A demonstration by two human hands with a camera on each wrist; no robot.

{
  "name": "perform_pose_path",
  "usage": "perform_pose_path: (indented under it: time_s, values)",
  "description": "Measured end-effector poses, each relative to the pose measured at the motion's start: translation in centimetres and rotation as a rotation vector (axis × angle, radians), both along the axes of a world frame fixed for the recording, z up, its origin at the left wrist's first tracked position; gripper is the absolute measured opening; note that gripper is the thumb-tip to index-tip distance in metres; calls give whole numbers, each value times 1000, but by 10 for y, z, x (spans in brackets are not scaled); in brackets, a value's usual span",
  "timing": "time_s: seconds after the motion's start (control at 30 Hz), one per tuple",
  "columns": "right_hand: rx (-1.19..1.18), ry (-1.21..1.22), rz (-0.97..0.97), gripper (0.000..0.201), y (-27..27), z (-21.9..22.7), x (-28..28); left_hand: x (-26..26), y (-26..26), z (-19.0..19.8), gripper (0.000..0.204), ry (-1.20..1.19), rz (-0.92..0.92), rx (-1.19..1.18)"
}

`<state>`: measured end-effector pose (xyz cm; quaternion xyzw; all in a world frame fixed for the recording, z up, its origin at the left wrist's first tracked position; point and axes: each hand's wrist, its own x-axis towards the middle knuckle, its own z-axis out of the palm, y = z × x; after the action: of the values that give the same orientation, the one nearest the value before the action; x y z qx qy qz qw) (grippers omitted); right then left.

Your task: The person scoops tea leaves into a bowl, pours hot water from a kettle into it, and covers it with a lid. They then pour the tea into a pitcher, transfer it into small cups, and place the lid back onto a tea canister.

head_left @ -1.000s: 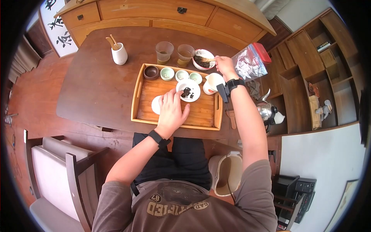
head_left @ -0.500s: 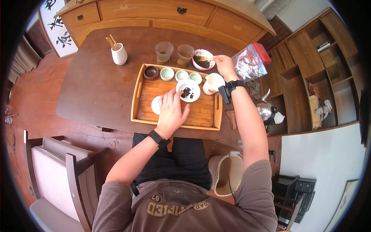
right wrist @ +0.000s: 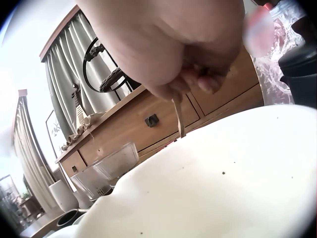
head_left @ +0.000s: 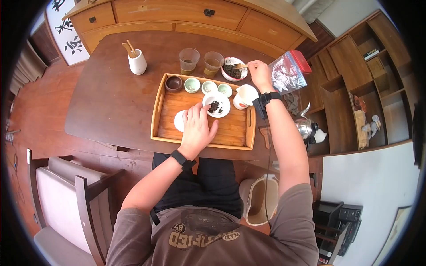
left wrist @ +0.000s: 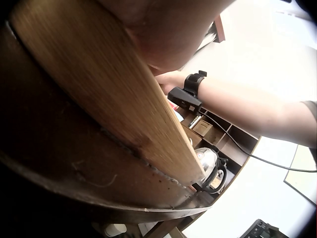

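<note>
My right hand (head_left: 261, 74) pinches the handle of a wooden tea scoop (head_left: 241, 66), its tip among the dark tea leaves (head_left: 231, 71) in a red-rimmed white bowl at the back of the table. In the right wrist view the scoop (right wrist: 179, 119) slants down from curled fingertips behind a large white rim. My left hand (head_left: 197, 128) lies over the wooden tray with fingers extended, fingertips right at the rim of a white gaiwan bowl (head_left: 227, 103) holding some dark leaves. Partly under that hand is a white round lid (head_left: 178, 120).
On the tray (head_left: 155, 115) stand a brown cup (head_left: 173, 83), several pale green cups (head_left: 192, 84) and a white pitcher (head_left: 246, 95). Two clear plastic cups (head_left: 189, 60), a plastic bag (head_left: 287, 75) and a white tool holder (head_left: 137, 63) surround it. A kettle (head_left: 306, 128) stands right.
My right hand has shifted slightly, drawing the scoop a little up and to the right over the leaves. The left hand has stayed in place.
</note>
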<state>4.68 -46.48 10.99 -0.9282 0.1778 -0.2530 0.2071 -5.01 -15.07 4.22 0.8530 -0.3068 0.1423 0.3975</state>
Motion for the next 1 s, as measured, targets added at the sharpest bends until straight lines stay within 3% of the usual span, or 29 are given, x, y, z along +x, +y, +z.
perform_pose_path:
  time_s: [0.07, 0.2, 0.27, 0.4, 0.47, 0.6, 0.67, 0.7, 0.77, 0.9, 1.0]
  values:
    - [86, 123, 63, 31, 0, -3, 1, 0, 0, 1, 57, -1, 1, 0]
    - [22, 112, 33, 30, -3, -4, 2, 0, 1, 2, 58, -13, -2, -11]
    - [-63, -26, 34, 28, -7, -2, 2, 0, 1, 1, 58, -9, -3, -11]
    - [-95, 14, 61, 28, -16, -8, 3, 0, 0, 0, 58, -6, -1, -9]
    - [25, 169, 27, 28, -13, -9, 1, 0, 0, 1, 58, -6, 2, -4]
    - [159, 139, 61, 28, -27, -30, 9, 0, 0, 1, 58, 1, 2, -5]
    - [465, 115, -45, 30, -29, -34, 11, 0, 0, 2, 57, 5, -2, -8]
    - [465, 115, -46, 30, -32, -34, 12, 0, 0, 2, 57, 4, 2, -2]
    - [733, 213, -144, 31, -32, -24, 10, -1, 0, 2, 57, 3, 4, 4]
    - [784, 220, -146, 30, -30, -22, 7, 0, 0, 1, 57, 6, 0, 3]
    - [622, 151, -88, 30, -30, -32, 7, 0, 0, 1, 57, 4, -1, 3]
